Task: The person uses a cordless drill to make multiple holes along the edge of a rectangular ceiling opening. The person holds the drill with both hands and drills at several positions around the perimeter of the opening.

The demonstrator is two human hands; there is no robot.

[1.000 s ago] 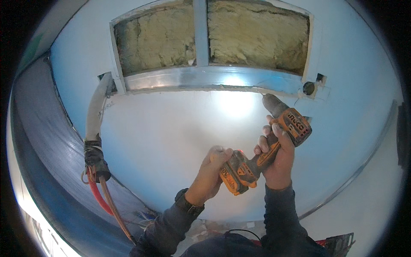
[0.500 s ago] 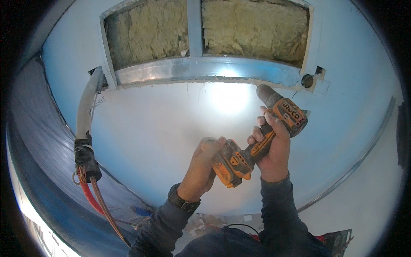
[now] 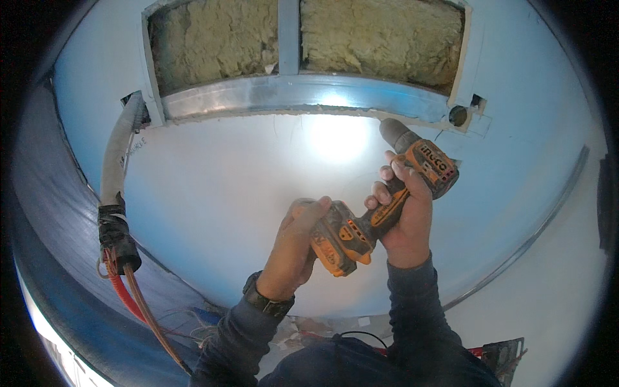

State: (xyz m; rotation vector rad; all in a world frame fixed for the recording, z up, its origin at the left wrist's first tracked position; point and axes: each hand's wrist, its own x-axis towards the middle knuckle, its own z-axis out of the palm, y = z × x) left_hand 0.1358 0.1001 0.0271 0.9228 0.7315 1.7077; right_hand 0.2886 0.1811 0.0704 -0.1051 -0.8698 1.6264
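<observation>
Both hands (image 3: 406,213) grip orange drill (image 3: 380,206), apparently.

The single head view looks from the person's head at a white wall (image 3: 213,193) close ahead (fisheye, edges bending), forearms entering from the lower edge.
</observation>
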